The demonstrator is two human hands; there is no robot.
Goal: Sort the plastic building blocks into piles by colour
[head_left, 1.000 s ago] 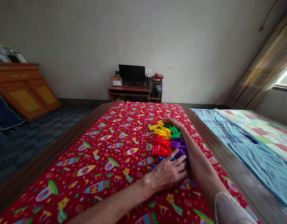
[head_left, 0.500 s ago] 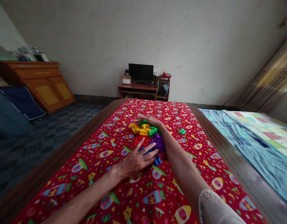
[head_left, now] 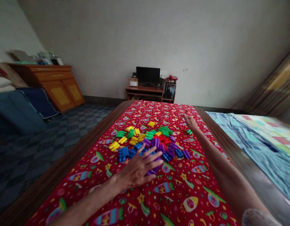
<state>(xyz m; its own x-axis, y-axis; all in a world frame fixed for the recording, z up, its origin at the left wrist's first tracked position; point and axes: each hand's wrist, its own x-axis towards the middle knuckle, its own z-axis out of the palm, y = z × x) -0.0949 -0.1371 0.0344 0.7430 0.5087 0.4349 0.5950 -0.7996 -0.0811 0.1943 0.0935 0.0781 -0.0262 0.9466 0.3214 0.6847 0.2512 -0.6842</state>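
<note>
Colourful plastic building blocks lie spread over the middle of a red patterned cloth (head_left: 145,201). Yellow blocks (head_left: 114,146) are mostly at the left, green blocks (head_left: 165,130) at the far side, with blue blocks (head_left: 123,153) and purple blocks (head_left: 173,147) nearer me. Red blocks (head_left: 161,138) show between them. My left hand (head_left: 141,164) rests with spread fingers over blue and purple blocks at the near edge, partly hiding them. Out to the right, my right hand (head_left: 190,121) is stretched out beside a lone green block (head_left: 189,131), its palm side turned toward the pile.
The cloth covers a dark wooden table (head_left: 107,124). A bed with a blue sheet (head_left: 248,147) adjoins on the right. Beyond the far end stands a desk (head_left: 145,91) with a monitor (head_left: 148,76); a wooden cabinet (head_left: 57,88) is at the left.
The blocks have gone from a tight heap to a wide spread. My right hand has moved right, away from the pile; my left hand stays at its near side. The view has shifted slightly.
</note>
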